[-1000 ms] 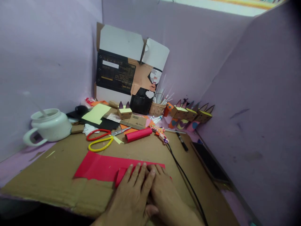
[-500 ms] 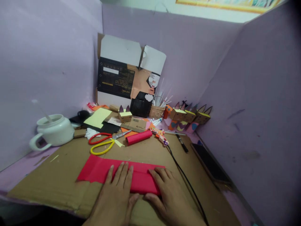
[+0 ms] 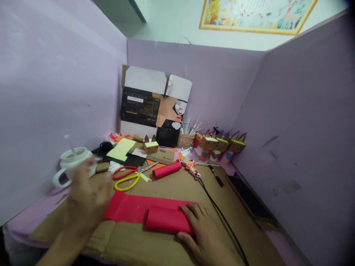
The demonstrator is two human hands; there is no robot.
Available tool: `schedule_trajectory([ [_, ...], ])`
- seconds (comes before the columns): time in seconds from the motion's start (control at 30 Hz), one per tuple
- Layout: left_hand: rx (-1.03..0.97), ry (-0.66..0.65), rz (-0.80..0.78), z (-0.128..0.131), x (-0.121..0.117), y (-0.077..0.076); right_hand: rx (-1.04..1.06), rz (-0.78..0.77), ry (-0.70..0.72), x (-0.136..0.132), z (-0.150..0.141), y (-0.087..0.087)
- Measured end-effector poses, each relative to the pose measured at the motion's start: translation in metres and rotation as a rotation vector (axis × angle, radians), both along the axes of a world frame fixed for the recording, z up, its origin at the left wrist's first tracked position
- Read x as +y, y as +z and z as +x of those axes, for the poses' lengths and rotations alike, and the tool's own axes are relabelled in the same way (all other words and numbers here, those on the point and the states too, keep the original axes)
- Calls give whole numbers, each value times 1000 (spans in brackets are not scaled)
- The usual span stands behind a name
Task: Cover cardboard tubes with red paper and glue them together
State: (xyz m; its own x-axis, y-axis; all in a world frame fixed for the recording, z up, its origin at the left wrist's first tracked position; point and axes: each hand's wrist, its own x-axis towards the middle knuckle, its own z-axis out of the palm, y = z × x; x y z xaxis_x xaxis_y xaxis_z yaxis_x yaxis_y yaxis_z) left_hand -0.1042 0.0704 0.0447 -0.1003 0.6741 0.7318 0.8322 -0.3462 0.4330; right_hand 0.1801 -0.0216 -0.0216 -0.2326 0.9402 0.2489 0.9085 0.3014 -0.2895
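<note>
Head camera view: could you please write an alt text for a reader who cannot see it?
The right hand presses on a partly rolled red paper sheet on a cardboard mat, while the blurred left hand is raised near a white cup. Behind lie scissors, a red paper roll and small paper boxes with ears.

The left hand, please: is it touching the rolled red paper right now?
Apart. The head view shows the left hand raised and blurred, with bare cardboard between it and the red paper roll; only the right hand rests on it.

One head camera looks forward and down, close over the cardboard desk (image 3: 172, 184)
</note>
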Motion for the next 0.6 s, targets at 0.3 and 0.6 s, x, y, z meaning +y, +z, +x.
schedule_trajectory([
  [0.3,652,-769,-411,100,-45,-40,27,-8,-4,-2,-3,2],
  [0.6,700,-742,-460,86,-39,-41,101,-30,-92,-5,-4,2],
])
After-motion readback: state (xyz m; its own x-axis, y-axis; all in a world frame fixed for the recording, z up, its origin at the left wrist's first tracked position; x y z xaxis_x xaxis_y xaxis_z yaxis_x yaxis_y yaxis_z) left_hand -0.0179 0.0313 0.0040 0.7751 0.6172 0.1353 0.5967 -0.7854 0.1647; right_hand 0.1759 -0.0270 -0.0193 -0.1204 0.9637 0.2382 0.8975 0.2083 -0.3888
